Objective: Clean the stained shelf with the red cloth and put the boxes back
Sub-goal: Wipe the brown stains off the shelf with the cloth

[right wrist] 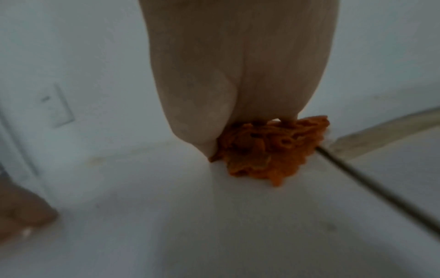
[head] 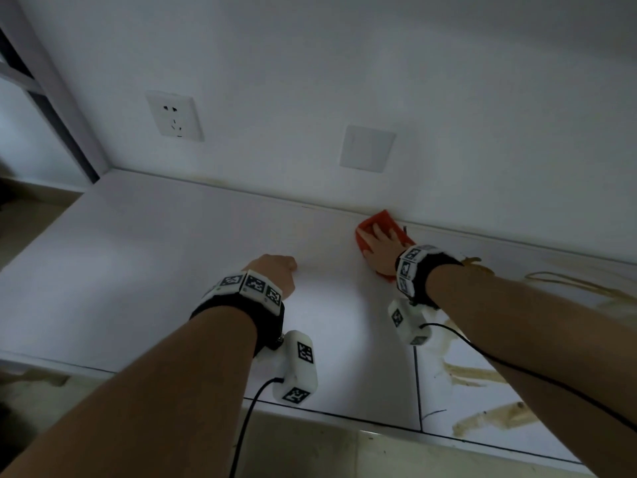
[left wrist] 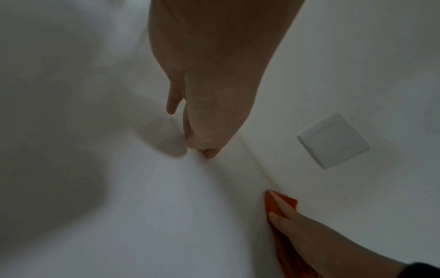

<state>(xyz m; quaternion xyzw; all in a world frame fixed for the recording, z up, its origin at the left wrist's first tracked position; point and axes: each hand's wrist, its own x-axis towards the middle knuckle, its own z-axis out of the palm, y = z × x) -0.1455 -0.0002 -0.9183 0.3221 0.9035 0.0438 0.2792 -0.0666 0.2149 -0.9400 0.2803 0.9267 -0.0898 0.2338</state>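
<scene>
The red cloth (head: 382, 219) lies on the white shelf (head: 155, 270), against the back wall. My right hand (head: 377, 241) presses it flat with straight, spread fingers. In the right wrist view the cloth (right wrist: 262, 148) bunches under my palm (right wrist: 214, 94). The left wrist view shows the same fingers (left wrist: 283, 206) lying along the cloth (left wrist: 291, 202). My left hand (head: 275, 270) rests on the shelf as a fist to the left of the cloth, holding nothing; its curled fingers (left wrist: 204, 120) touch the surface. Brown stains (head: 475, 374) streak the right part of the shelf. No boxes are in view.
A wall socket (head: 175, 115) and a blank cover plate (head: 367, 148) sit on the back wall above the shelf. A dark seam (head: 417, 384) splits the shelf into panels. More stains (head: 568, 284) run along the far right. The shelf's front edge is near my forearms.
</scene>
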